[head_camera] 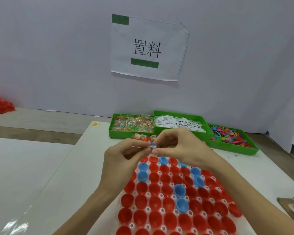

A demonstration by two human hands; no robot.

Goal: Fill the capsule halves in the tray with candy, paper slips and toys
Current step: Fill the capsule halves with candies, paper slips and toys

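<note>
Both hands, left [124, 154] and right [180, 146], pinch a small blue toy [153, 145] above the tray [148, 209] of red and blue halves [155, 201]; green bins hold candy [132, 123], slips [178, 123], toys [229, 135].

White paper sign [148, 48] with green tape on the wall, yellow stain [95, 124] on the table, clipboard [290, 212] at right

Three green bins [176, 114], seven blue capsule halves [179, 190], two hands [182, 146].

Both hands [124, 154] [180, 146] — fingertips pinched together
</note>
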